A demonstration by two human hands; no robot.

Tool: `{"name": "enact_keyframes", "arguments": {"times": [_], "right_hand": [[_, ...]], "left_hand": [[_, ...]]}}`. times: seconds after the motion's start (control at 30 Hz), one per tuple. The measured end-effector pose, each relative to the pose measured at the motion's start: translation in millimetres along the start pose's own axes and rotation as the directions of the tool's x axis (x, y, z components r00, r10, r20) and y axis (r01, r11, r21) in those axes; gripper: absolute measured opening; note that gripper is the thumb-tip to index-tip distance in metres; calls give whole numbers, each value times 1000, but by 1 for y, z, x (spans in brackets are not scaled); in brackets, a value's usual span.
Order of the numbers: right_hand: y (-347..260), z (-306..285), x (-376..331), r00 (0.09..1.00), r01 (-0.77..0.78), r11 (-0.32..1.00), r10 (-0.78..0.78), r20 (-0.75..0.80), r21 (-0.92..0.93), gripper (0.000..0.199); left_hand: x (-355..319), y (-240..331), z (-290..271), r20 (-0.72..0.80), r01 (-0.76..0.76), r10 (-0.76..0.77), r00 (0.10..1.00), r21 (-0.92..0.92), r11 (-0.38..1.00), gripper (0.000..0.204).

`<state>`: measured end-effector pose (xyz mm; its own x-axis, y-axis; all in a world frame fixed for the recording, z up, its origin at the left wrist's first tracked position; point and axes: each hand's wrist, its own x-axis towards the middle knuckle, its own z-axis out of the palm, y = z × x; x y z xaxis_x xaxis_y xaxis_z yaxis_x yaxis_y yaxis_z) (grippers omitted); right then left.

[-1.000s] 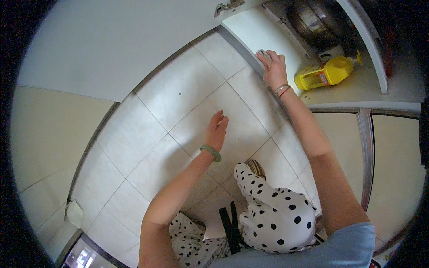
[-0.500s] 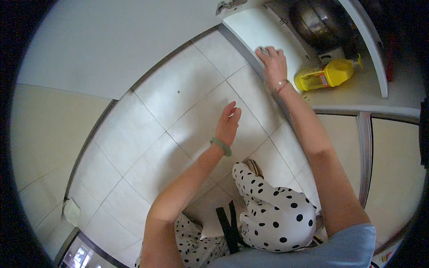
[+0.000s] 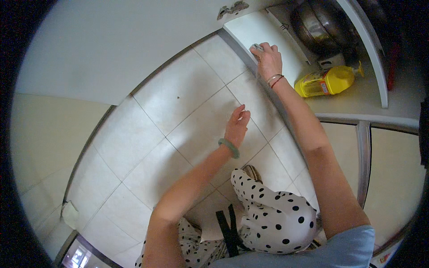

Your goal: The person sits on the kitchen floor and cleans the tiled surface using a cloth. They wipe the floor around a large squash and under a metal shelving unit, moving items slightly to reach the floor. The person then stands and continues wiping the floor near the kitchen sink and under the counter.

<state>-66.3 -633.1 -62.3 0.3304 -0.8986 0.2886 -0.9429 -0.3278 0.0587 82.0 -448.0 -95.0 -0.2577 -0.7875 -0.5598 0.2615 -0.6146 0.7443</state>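
My right hand [image 3: 269,60] reaches to the front edge of the white cabinet floor panel [image 3: 250,27]. Its fingers are closed on a small grey-white crumpled wad [image 3: 257,47]; most of the wad is hidden under the hand, and I cannot tell its material. Over the tiles hangs my left hand [image 3: 237,126], its fingers loosely bent and a little apart, holding nothing. Inside the cabinet, right of my right wrist, a yellow pump bottle [image 3: 328,81] lies on its side.
Behind the bottle stands a dark metal pot or wok [image 3: 319,24]. A white cabinet door [image 3: 134,49] stands open at upper left, its hinge [image 3: 232,9] beside the panel. Another door edge [image 3: 373,58] sticks out at right. Pale floor tiles [image 3: 134,156] spread below.
My right hand has slid slightly left along the panel edge with the wad. My left hand has shifted a little right. The whole view has dropped slightly.
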Motion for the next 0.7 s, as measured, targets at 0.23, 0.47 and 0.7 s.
{"name": "enact_keyframes", "arguments": {"times": [0.23,0.47,0.7], "right_hand": [[-1,-6,-51,996,-81,996,80,37,31,35],[1,31,76,995,-85,987,90,34,-133,30],[21,39,74,991,-75,992,85,102,-102,30]], "left_hand": [[10,20,3,16,-35,36,999,-60,998,55],[10,6,-5,26,32,-30,999,-82,996,55],[25,30,-14,24,-22,25,999,-132,991,59]]}}
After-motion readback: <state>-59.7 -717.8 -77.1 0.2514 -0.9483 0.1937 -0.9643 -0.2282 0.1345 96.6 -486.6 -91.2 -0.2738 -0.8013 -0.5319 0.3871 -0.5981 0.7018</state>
